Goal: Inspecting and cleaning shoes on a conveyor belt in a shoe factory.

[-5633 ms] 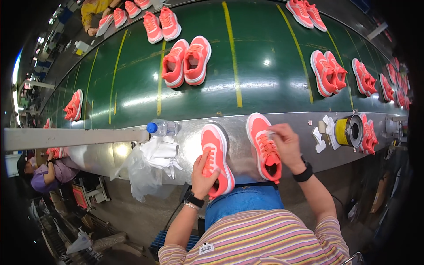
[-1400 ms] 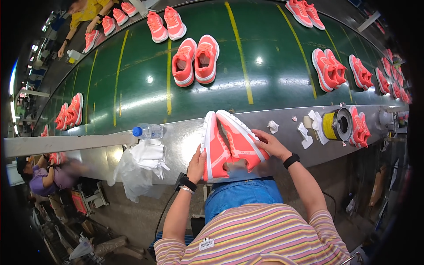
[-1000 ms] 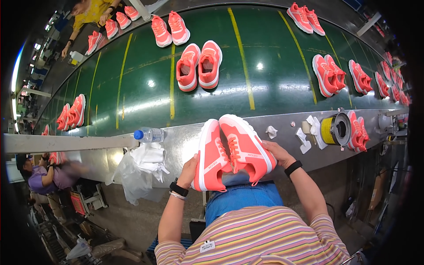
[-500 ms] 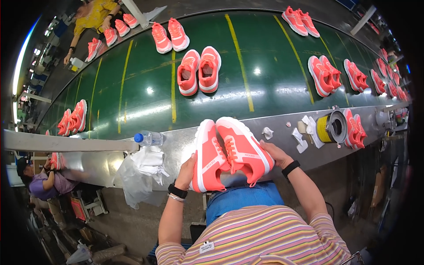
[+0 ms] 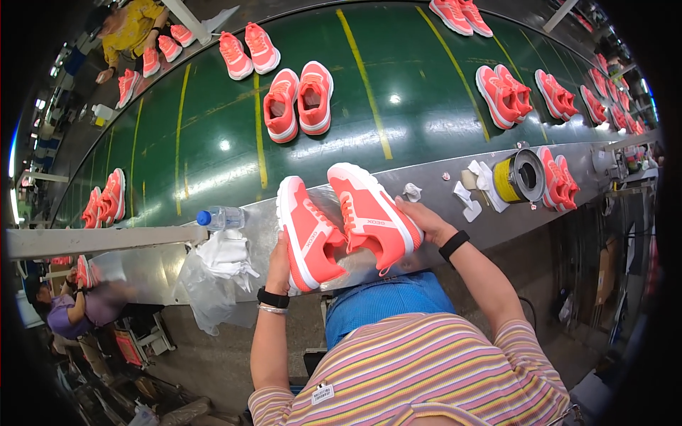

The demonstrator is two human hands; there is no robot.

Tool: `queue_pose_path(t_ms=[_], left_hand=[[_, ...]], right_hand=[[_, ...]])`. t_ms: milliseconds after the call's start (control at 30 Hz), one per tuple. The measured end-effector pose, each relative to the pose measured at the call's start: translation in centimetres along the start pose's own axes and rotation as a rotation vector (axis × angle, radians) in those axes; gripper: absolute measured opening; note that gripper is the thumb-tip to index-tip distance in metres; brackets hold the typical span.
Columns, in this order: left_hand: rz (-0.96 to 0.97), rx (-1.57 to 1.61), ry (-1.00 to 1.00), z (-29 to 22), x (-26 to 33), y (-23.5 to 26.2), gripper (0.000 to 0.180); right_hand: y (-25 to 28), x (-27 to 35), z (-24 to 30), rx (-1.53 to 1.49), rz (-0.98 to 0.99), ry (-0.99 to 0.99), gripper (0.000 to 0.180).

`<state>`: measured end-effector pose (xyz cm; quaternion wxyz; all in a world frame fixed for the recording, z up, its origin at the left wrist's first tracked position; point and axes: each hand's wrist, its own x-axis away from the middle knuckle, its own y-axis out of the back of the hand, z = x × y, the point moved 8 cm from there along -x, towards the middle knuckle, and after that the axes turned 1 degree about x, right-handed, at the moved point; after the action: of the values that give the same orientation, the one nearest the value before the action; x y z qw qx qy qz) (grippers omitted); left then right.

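A coral sneaker (image 5: 307, 226) with a white sole is in my left hand (image 5: 279, 264), which grips it along its outer side. Its mate, another coral sneaker (image 5: 375, 221), is held by my right hand (image 5: 425, 221) at the outer sole. Both shoes are raised over the near edge of the metal ledge, toes pointing away from me. Their toes stand apart, while the heels lean close together. Most of my fingers are hidden behind the soles.
Beyond the ledge (image 5: 419, 248) runs a green conveyor belt (image 5: 206, 142) bearing several pairs of coral sneakers (image 5: 298, 103). On the ledge are a blue-capped bottle (image 5: 220, 218), white cloths (image 5: 226, 255) and a yellow-banded can (image 5: 517, 177). A white bar (image 5: 106, 243) juts in at left. Two people work nearby.
The toes of the two held sneakers have spread apart, and the left one has turned more upright. The whole view has shifted, so the belt and ledge appear farther left and higher.
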<state>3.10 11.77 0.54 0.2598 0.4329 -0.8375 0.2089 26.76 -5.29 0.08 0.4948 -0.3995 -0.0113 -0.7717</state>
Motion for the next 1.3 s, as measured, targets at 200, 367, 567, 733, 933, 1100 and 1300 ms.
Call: queue_pose_path(t_ms=[200,367,567,733,933,1100,1300], left_hand=[[0.088,0.303,-0.006,-0.3,-0.1,-1.2,0.049],[0.073,0.468,-0.033,-1.2,-1.3,-3.2,0.052],[0.079,0.625,-0.012,-2.1,-1.8,-4.0,0.051],[0.149,0.639,-0.039,-3.5,-0.3,-6.5,0.051],[-0.032,0.267,-0.014,4.1,-2.2,-3.8,0.044],[0.011,0.318,-0.030,4.4,-0.1,-3.5,0.048],[0.073,0.227,0.023,4.5,0.1,-3.7,0.047]], right_hand=[[-0.4,-1.1,-0.1,-0.189,-0.001,0.039,0.042],[-1.9,-1.2,1.4,-0.487,0.107,0.082,0.038],[-3.7,-0.7,3.1,-0.535,-0.027,0.132,0.038],[-3.8,-1.9,0.4,-0.771,0.084,0.048,0.036],[-0.7,-4.2,-5.2,0.187,-0.230,0.236,0.034],[-3.2,2.4,1.2,0.773,-0.500,0.677,0.031],[-13.7,5.1,-0.7,1.675,0.034,0.733,0.052]])
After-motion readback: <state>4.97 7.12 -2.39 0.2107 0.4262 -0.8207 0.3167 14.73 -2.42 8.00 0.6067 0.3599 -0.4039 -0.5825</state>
